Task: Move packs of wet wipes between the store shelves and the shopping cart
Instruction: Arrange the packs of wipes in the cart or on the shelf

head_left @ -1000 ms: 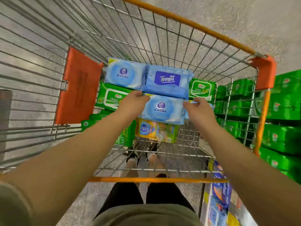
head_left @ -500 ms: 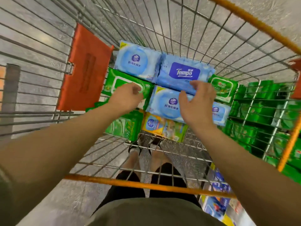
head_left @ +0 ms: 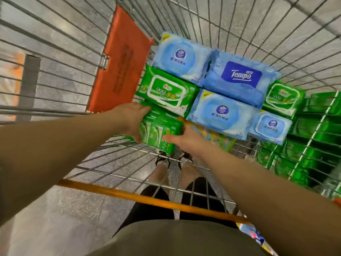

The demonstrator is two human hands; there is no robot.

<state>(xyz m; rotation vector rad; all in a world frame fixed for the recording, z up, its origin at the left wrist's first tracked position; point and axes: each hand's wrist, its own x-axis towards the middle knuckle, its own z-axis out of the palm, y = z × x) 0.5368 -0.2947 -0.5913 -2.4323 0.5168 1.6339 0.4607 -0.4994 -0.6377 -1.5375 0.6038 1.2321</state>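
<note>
Both hands grasp one green pack of wipes (head_left: 158,130) in the cart (head_left: 151,199): left hand (head_left: 132,119) on its left side, right hand (head_left: 184,139) apparently on its right.

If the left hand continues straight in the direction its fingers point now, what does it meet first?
Probably the flat green 999 wipes pack, just beyond the fingertips of the left hand, which holds the green bundle. Depth is unclear; it may pass beneath it.

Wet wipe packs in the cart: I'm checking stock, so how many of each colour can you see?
Green: 3, one held by both hands, another, a third.
Blue: 4, Tempo among them.
Yellow-orange: 1, partly hidden.
Total: 8.
</note>
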